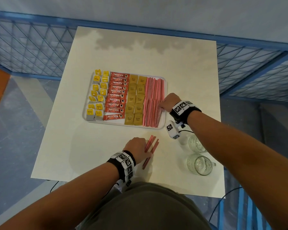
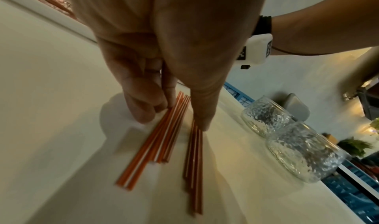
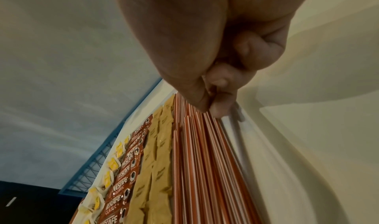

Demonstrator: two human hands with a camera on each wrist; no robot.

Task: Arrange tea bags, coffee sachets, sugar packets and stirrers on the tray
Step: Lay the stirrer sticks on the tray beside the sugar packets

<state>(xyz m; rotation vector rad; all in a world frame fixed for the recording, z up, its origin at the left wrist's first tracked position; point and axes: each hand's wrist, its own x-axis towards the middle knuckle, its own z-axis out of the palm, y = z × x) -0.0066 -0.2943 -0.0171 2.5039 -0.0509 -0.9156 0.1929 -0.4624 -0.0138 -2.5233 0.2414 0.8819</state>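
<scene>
A white tray [image 1: 84, 117] holds columns of yellow tea bags [image 1: 96, 95], red coffee sachets [image 1: 117, 95], brown sugar packets [image 1: 135, 100] and red-and-white stirrers [image 1: 154, 90]. My right hand [image 1: 162, 106] sits at the tray's right side, fingers curled, thumb and fingertips pinching the outermost stirrers [image 3: 205, 162] in the row. My left hand [image 1: 145, 147] is on the table in front of the tray. There its curled fingers and thumb [image 2: 203, 117] close from both sides on a small loose bunch of stirrers [image 2: 170, 130].
Two empty textured glass jars [image 1: 195, 144] [image 1: 199, 164] stand at the table's near right, close to my right forearm. The white table [image 1: 140, 55] is bare behind the tray. Blue mesh fencing surrounds the table.
</scene>
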